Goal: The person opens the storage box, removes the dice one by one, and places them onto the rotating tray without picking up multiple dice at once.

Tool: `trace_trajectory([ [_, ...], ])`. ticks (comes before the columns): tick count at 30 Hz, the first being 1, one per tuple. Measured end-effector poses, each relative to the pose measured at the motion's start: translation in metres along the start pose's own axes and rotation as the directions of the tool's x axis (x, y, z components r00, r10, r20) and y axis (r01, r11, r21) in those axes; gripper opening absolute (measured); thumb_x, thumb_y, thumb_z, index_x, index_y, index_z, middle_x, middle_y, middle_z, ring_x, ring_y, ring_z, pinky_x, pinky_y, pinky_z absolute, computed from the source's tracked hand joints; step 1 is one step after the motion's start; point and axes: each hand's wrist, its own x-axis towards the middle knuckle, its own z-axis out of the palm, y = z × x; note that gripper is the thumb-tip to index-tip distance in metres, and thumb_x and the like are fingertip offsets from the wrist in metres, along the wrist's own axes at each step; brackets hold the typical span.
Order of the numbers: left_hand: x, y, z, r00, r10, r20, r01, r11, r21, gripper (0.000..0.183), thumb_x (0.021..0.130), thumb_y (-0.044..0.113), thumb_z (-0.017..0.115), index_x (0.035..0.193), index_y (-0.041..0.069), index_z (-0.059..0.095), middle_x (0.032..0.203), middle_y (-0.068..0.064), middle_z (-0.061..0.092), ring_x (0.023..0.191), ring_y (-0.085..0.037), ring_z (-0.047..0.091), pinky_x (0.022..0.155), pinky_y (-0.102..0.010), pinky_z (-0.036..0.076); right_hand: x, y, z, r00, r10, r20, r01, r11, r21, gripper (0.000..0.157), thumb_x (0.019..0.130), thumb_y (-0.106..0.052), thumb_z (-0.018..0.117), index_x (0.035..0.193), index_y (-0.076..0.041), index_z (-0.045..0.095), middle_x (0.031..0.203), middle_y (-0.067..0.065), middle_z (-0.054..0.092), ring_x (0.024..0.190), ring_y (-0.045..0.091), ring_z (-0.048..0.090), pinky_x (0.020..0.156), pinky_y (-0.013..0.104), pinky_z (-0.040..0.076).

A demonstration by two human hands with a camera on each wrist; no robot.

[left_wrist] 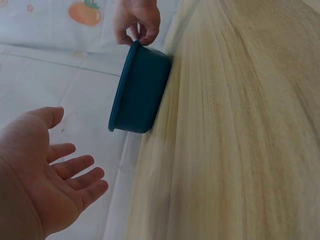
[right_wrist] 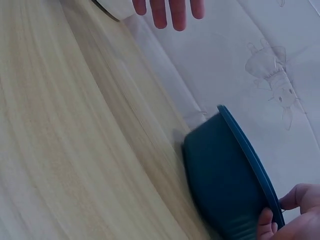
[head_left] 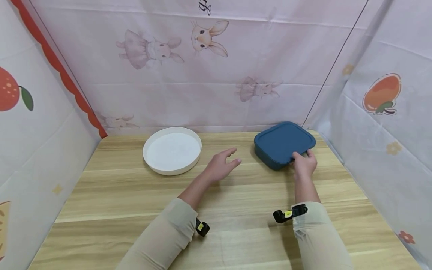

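A wood-grain table (head_left: 243, 195) with pale, streaky boards runs up to a pinkish cloth backdrop (head_left: 216, 101), creased and printed with sideways rabbits, while white side sheets (head_left: 381, 150) carry orange-red fruit and small flowers. Toward the back of the table, at right, sits a dark blue container (head_left: 283, 142), a matte, rounded rectangle with a flat top, a lipped edge and sides that taper toward the base. A person's right hand (head_left: 305, 165) pinches its near right edge between thumb and fingers. The left hand (head_left: 221, 165), its fingers spread and holding nothing, hovers between the container and a round, shallow white dish (head_left: 173, 150) with a low, smooth rim. Beige sleeves (head_left: 162, 232) cover both forearms.
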Motion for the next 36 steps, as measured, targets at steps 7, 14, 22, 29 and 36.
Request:
trace_trajectory([
  [7,0.001,0.002,0.003,1.0,-0.008,0.005,0.008,1.0,-0.024,0.059,0.097,0.045,0.057,0.148,0.016,0.046,0.147,-0.008,0.052,0.136,-0.026,0.048,0.112,-0.044,0.042,-0.002,0.0,0.004,0.985,0.058,0.161,-0.042,0.994,-0.098,0.077,0.084,0.003,0.051,0.155,-0.019,0.031,0.161,-0.002,0.026,0.077,0.007,0.054,0.058,0.018,0.048],
  [14,0.003,-0.002,0.007,0.999,-0.04,0.015,0.041,0.997,-0.07,0.057,0.099,0.043,0.056,0.148,0.016,0.046,0.149,-0.006,0.05,0.134,-0.028,0.05,0.109,-0.044,0.045,-0.013,-0.007,0.006,0.917,0.085,0.389,-0.038,0.991,-0.125,0.079,0.085,0.009,0.046,0.157,-0.016,0.026,0.163,0.0,0.023,0.07,0.005,0.055,0.065,0.02,0.055],
  [22,0.006,-0.008,0.012,0.999,-0.051,0.01,0.052,0.992,-0.119,0.058,0.099,0.039,0.057,0.147,0.011,0.046,0.149,-0.008,0.049,0.133,-0.029,0.052,0.106,-0.043,0.048,-0.02,-0.004,0.009,0.848,0.044,0.529,0.08,0.975,-0.209,0.078,0.084,0.008,0.046,0.157,-0.011,0.024,0.164,0.006,0.021,0.081,0.008,0.058,0.066,0.02,0.054],
  [29,0.007,-0.013,0.019,0.997,-0.082,-0.006,0.079,0.976,-0.201,0.058,0.097,0.027,0.063,0.148,0.005,0.044,0.144,-0.013,0.054,0.129,-0.027,0.056,0.103,-0.038,0.051,-0.013,0.016,0.016,0.853,0.011,0.521,0.143,0.956,-0.254,0.074,0.084,0.003,0.047,0.155,-0.015,0.033,0.16,0.005,0.031,0.116,0.018,0.049,0.072,0.017,0.051],
  [36,0.004,-0.02,0.023,0.979,-0.147,-0.138,0.1,0.949,-0.299,0.055,0.095,0.021,0.066,0.144,0.003,0.049,0.137,-0.015,0.059,0.125,-0.025,0.059,0.102,-0.036,0.051,-0.018,0.025,0.029,0.879,-0.062,0.473,0.182,0.96,-0.213,0.065,0.085,0.001,0.049,0.149,-0.01,0.043,0.152,0.01,0.044,0.121,0.018,0.049,0.075,0.012,0.049],
])
